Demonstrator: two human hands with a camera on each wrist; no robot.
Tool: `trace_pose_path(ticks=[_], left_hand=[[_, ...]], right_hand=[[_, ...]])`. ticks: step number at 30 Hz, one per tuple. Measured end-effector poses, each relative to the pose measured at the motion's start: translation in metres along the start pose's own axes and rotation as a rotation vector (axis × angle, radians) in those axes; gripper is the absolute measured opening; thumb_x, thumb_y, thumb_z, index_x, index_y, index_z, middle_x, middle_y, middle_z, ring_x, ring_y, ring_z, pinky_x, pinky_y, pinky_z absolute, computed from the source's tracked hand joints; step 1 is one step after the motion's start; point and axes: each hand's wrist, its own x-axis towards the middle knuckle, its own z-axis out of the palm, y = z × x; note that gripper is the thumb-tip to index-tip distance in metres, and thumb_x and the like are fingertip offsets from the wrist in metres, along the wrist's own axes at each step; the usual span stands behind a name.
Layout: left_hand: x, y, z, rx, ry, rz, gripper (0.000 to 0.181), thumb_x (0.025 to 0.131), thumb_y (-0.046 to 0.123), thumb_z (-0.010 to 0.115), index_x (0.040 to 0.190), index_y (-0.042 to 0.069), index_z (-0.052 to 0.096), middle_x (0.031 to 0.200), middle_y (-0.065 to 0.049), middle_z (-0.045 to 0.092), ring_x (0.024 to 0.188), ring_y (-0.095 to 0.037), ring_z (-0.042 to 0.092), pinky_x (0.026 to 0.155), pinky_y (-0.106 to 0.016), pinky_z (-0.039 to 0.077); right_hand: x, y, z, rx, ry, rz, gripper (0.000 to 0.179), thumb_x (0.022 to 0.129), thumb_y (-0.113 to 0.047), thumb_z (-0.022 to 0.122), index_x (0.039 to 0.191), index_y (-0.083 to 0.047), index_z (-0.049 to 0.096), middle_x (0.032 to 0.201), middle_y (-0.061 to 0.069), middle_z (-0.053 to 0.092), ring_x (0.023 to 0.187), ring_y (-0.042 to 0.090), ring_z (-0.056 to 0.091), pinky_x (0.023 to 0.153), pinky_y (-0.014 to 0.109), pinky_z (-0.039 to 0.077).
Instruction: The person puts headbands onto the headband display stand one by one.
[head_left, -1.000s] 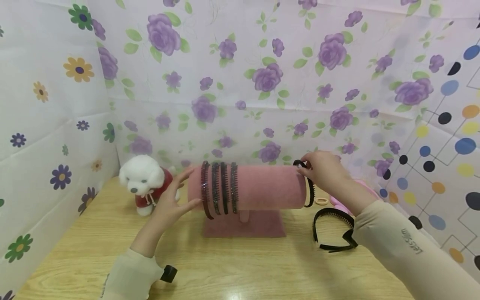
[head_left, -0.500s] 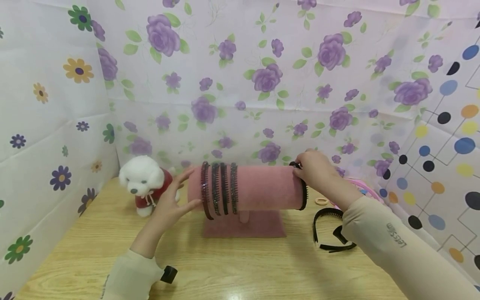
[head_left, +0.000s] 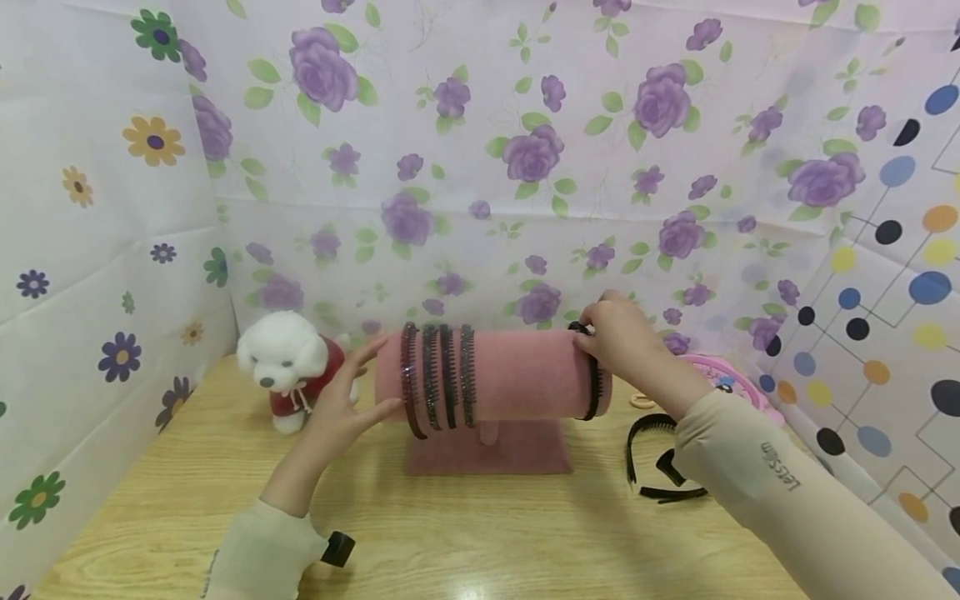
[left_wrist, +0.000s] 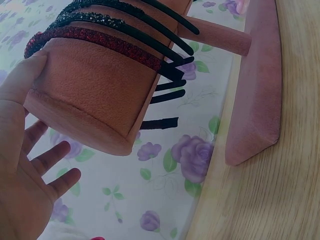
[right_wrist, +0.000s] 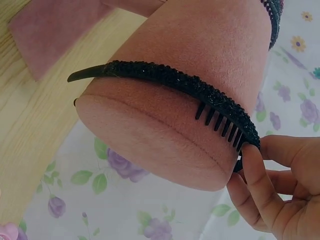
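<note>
The background is filled by a white cloth point(head_left: 480, 254) printed with purple roses, in front of which a wood-grained table point(head_left: 450, 533) is seen. Above the table, a pink padded roll point(head_left: 528, 375) is carried level on a post with a flat pink base point(head_left: 525, 458). To its left, a plush dog point(head_left: 288, 354) with a white head and red clothing is placed. At the far right, a pink object point(head_left: 738, 387) is partly covered.

Of the hands, the left hand point(head_left: 340, 414) is spread, its thumb laid against the roll's left end and nothing gripped. By the right hand point(head_left: 621, 340), a black beaded headband point(right_wrist: 175, 78) is pinched between thumb and fingers; it is set around the roll near the right end. Toward the left end, a dark red headband point(head_left: 409, 375) and three darker headbands point(head_left: 450, 375) are worn side by side. On the table at right, a black toothed headband point(head_left: 632, 446) is laid beside a small tan ring point(head_left: 642, 401).
</note>
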Motion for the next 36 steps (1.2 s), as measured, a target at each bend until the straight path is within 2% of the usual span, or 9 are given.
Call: trace_pose_path(ticks=[5,10,16,18,20,24,27,33,36], left_hand=[[0.0,0.0,0.0,-0.003,-0.004,-0.008,0.082,0.083,0.015,0.074,0.151,0.023,0.029,0.159,-0.007,0.027,0.139,-0.037,0.033,0.109,-0.063,0.032],[0.001,0.001,0.0,-0.006,-0.006,-0.017,0.082,0.084,0.016,0.074,0.151,0.027,0.028,0.159,-0.006,0.026,0.14,-0.037,0.033,0.106,-0.066,0.033],[0.0,0.001,0.001,-0.003,-0.005,-0.012,0.08,0.085,0.015,0.073,0.151,0.025,0.029,0.159,-0.006,0.027,0.139,-0.037,0.034,0.109,-0.064,0.032],[0.001,0.002,0.0,-0.004,-0.006,-0.01,0.079,0.085,0.015,0.073,0.15,0.024,0.03,0.159,-0.006,0.027,0.139,-0.037,0.034,0.109,-0.064,0.031],[0.001,0.003,0.0,-0.006,-0.008,-0.016,0.079,0.085,0.015,0.073,0.15,0.024,0.03,0.159,-0.005,0.027,0.14,-0.037,0.034,0.109,-0.064,0.031],[0.0,0.003,0.0,-0.007,-0.009,-0.022,0.079,0.085,0.015,0.073,0.15,0.025,0.03,0.159,-0.005,0.027,0.14,-0.037,0.033,0.109,-0.064,0.032],[0.0,0.002,0.0,-0.009,-0.006,-0.019,0.079,0.085,0.015,0.073,0.15,0.025,0.03,0.159,-0.005,0.027,0.14,-0.037,0.033,0.109,-0.064,0.032],[-0.001,0.001,0.0,-0.004,-0.001,-0.008,0.08,0.084,0.014,0.073,0.15,0.024,0.03,0.159,-0.005,0.027,0.14,-0.036,0.033,0.111,-0.061,0.031],[-0.001,0.001,-0.001,-0.004,-0.002,-0.007,0.08,0.084,0.014,0.073,0.151,0.024,0.03,0.159,-0.006,0.028,0.14,-0.037,0.033,0.109,-0.063,0.032]], right_hand=[[0.001,0.001,-0.003,0.025,-0.016,-0.017,0.026,0.091,-0.021,0.065,0.098,0.004,0.071,0.097,0.021,0.06,0.09,0.032,0.057,0.079,0.043,0.052],[0.001,0.009,-0.007,0.083,-0.046,-0.057,0.032,0.089,-0.023,0.067,0.107,0.004,0.07,0.102,0.024,0.063,0.091,0.033,0.061,0.081,0.046,0.053],[-0.003,0.024,-0.009,0.21,-0.105,-0.131,0.044,0.087,-0.022,0.07,0.123,0.001,0.062,0.112,0.025,0.06,0.073,0.017,0.065,0.071,0.037,0.055],[-0.005,0.03,-0.009,0.237,-0.114,-0.148,0.046,0.087,-0.022,0.07,0.125,0.0,0.06,0.114,0.024,0.061,0.072,0.014,0.064,0.068,0.033,0.054],[-0.007,0.034,-0.008,0.248,-0.117,-0.159,0.047,0.087,-0.023,0.07,0.127,-0.001,0.06,0.116,0.02,0.062,0.076,0.015,0.064,0.07,0.033,0.054],[-0.012,0.042,-0.009,0.255,-0.123,-0.183,0.05,0.086,-0.026,0.072,0.13,-0.005,0.058,0.124,0.015,0.061,0.096,0.023,0.063,0.074,0.034,0.054],[-0.016,0.047,-0.007,0.274,-0.123,-0.202,0.053,0.085,-0.027,0.073,0.132,-0.008,0.057,0.127,0.013,0.059,0.101,0.025,0.062,0.074,0.033,0.055],[-0.018,0.059,0.004,0.299,-0.093,-0.246,0.058,0.081,-0.023,0.077,0.134,-0.012,0.055,0.13,0.009,0.059,0.112,0.026,0.057,0.089,0.043,0.054],[-0.019,0.064,0.01,0.312,-0.1,-0.268,0.065,0.08,-0.027,0.078,0.137,-0.013,0.051,0.134,0.008,0.056,0.119,0.028,0.053,0.095,0.046,0.051]])
